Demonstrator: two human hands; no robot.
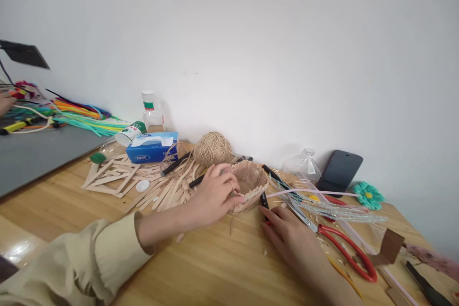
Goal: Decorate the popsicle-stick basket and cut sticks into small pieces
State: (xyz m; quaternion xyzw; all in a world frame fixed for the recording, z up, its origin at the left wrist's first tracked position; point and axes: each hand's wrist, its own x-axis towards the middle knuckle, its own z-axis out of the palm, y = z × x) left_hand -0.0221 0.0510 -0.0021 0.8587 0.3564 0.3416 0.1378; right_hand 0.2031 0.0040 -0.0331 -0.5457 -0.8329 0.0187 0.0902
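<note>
A small round basket with a pale woven-looking wall and a clear plastic inside stands mid-table. My left hand is curled over its left side, fingers closed on the rim. Just right of the basket, my right hand lies low on the table. Its thumb and fingertips close around the lower end of a black marker. Red-handled scissors lie beside that hand. Behind the basket rests a ball of twine.
Wooden craft sticks are strewn at left near a blue tissue pack and a bottle. At right are a phone, a cut bottle top, tinsel stems and a teal flower. Another person's hand shows far left.
</note>
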